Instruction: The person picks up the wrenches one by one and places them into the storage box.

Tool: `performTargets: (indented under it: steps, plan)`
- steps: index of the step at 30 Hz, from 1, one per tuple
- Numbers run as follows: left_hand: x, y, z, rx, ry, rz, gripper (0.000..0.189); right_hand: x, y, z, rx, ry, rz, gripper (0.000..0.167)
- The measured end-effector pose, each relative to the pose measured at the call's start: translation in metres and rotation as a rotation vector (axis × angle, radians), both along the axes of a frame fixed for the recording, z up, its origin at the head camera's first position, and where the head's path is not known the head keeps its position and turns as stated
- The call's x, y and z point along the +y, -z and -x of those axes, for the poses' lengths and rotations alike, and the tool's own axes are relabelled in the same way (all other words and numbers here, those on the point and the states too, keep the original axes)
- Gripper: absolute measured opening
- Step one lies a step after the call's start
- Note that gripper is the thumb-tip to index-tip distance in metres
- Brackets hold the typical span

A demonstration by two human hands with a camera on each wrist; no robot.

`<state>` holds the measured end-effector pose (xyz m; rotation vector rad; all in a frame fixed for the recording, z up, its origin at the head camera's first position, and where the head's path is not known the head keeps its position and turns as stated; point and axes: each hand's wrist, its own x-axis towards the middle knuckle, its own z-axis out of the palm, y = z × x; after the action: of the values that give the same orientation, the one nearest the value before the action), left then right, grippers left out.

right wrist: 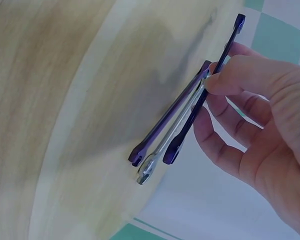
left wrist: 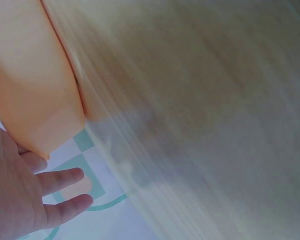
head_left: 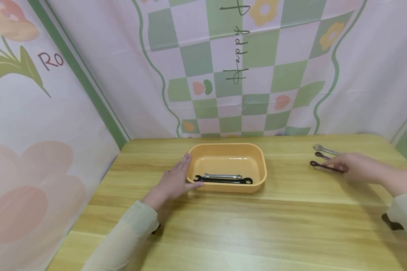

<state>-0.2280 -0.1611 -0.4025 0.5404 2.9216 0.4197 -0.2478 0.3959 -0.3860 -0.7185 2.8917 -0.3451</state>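
Note:
Between thumb and fingers my right hand (head_left: 356,167) pinches a dark purple wrench (right wrist: 189,122), raised off the tabletop in the right wrist view. Beside it on the table lie another purple wrench (right wrist: 167,117) and a silver wrench (right wrist: 157,155), their right ends behind the hand in the head view. My left hand (head_left: 174,181) rests against the left end of an orange plastic tray (head_left: 232,188), fingers straight along the side and thumb at the front rim. Inside the tray, a small silver wrench (head_left: 222,176) lies behind a longer black wrench (head_left: 225,181).
The wooden table (head_left: 230,229) runs back to a hanging cloth (head_left: 227,82) with green and white checks. Another printed cloth (head_left: 37,158) hangs along the left side. Table surface stretches between the tray and the wrenches at right.

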Motion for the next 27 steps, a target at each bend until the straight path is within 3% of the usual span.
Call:
performTargets:
  steps: [15, 27]
  plan:
    - [0.0, 0.001, 0.0, 0.002, 0.002, -0.002, 0.113, -0.019, -0.009, -0.002, 0.053, -0.052, 0.012, 0.058]
    - [0.0, -0.002, 0.0, 0.005, 0.011, -0.021, 0.114, -0.032, -0.017, -0.003, 0.026, -0.062, -0.009, 0.047]
